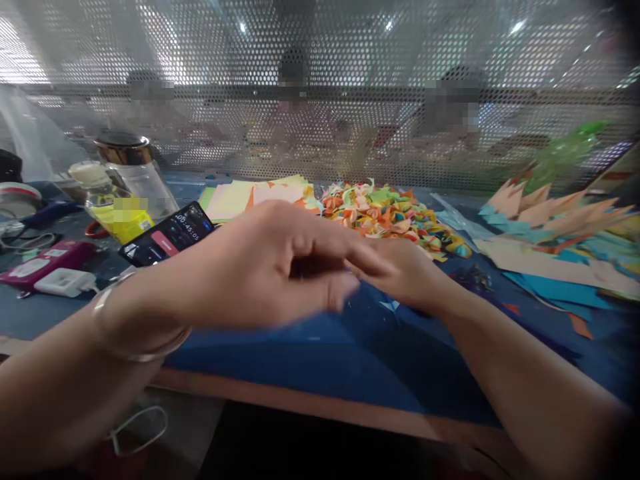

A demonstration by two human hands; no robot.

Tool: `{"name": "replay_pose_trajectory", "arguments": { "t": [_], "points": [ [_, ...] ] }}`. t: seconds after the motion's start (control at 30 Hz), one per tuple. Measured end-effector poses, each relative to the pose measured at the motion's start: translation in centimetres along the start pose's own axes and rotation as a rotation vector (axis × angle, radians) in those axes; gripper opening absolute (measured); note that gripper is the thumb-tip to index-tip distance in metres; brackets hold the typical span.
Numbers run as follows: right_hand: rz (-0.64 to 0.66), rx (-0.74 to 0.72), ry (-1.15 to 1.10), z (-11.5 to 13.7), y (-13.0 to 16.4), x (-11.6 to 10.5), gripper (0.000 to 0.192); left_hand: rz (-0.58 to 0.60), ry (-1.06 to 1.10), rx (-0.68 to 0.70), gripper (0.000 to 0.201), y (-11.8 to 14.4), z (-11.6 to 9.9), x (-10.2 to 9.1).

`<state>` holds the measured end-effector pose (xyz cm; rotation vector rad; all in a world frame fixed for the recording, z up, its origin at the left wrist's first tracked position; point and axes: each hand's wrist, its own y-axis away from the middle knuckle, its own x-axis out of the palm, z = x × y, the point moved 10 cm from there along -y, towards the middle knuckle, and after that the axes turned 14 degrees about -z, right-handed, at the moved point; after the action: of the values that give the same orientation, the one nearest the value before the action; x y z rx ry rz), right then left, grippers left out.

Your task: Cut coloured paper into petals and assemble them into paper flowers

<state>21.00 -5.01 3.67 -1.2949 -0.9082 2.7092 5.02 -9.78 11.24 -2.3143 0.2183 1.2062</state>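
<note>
In the head view, the left hand [255, 267] reaches across in front of the right hand [415, 270]; the left thumb stands apart from its bent fingers, and the two hands meet or overlap, but I cannot tell if they touch; the right fingers are hidden, so I cannot tell if they hold a thing. A heap of small, bright paper bits [385, 217] lies just past the hands, in the middle of the far side.

On the far left stands a clear jar [150, 187] with a shiny brown lid [123, 148]; just left of it is a clear bottle [95, 193] with a pale cap; what is in them is hard to tell. A yellow pack [130, 223] is in front of the jar.

The table [300, 360] is blue, with a light brown near edge; on the left are a lit phone [173, 233], a purple box [50, 260] and a white plug [65, 283]; pale sheets [230, 200] lie left of the heap; pointy folded papers [545, 210] and blue sheets [555, 287] lie on the right. A gray wall full of holes [350, 40] stands behind; dim people [293, 110] show through it.
</note>
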Motion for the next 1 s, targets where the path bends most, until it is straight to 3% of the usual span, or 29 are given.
{"name": "replay_pose_trajectory", "arguments": {
  "t": [0.03,0.2,0.37,0.47,0.57,0.7,0.83,1.0],
  "points": [
    [0.013,-0.008,0.012,0.0,0.0,0.1,0.016,0.087,0.0,0.046,0.03,-0.6,0.4,1.3],
    [0.065,-0.037,0.056,-0.1,0.0,0.6,0.021,0.191,-0.205,0.093,0.031,-3.4,5.3,7.0],
    [0.115,-0.033,0.047,-0.3,0.3,1.4,0.025,0.221,-0.083,0.175,0.021,-2.9,5.1,10.0],
    [0.167,-0.015,0.03,-0.4,0.5,2.0,0.024,0.181,0.049,0.114,0.007,-2.6,4.9,10.3],
    [0.207,-0.024,0.01,-0.1,0.6,2.4,0.022,0.129,0.298,-0.026,0.008,-2.8,5.3,10.5],
    [0.192,-0.053,0.004,0.2,0.5,2.3,0.022,0.112,0.497,-0.005,0.009,-3.6,4.9,10.1],
    [0.202,-0.034,-0.003,-0.2,0.4,2.4,0.027,-0.045,0.218,0.073,0.019,-4.9,7.2,7.5],
    [0.309,-0.053,-0.018,0.0,1.1,3.8,0.036,-0.087,-0.257,-0.051,0.028,-5.7,12.7,6.5]
  ]
}}
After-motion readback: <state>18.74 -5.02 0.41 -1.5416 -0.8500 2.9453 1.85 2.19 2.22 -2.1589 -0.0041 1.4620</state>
